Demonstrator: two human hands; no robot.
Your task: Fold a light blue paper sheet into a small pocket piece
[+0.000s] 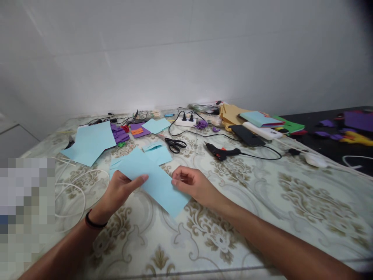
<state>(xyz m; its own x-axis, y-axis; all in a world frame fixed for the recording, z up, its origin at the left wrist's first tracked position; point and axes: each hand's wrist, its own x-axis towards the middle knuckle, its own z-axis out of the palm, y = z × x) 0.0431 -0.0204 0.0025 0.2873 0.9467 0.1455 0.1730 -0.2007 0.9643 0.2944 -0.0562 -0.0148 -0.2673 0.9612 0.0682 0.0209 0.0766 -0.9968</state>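
Observation:
A long sheet of light-blue paper [163, 190] slants across the patterned tablecloth in front of me. My left hand [124, 190] grips its left edge, with the thumb on top and the other fingers mostly hidden underneath. At the opposite edge, my right hand [194, 184] is curled, thumb and forefinger pinching the paper's side. Just beyond the sheet lies a folded light-blue piece [159, 152], partly covered by it. Black-handled scissors [175, 144] rest behind that, and a black glue gun [221, 151] lies farther right.
At left are another large light-blue sheet [94, 142], purple paper strips [120, 134] and a looping white cable [83, 194]. A power strip [185, 121] with plugs sits at the back. Stacked coloured papers [259, 118], a black phone-like slab [246, 135] and a white device [262, 130] occupy the right.

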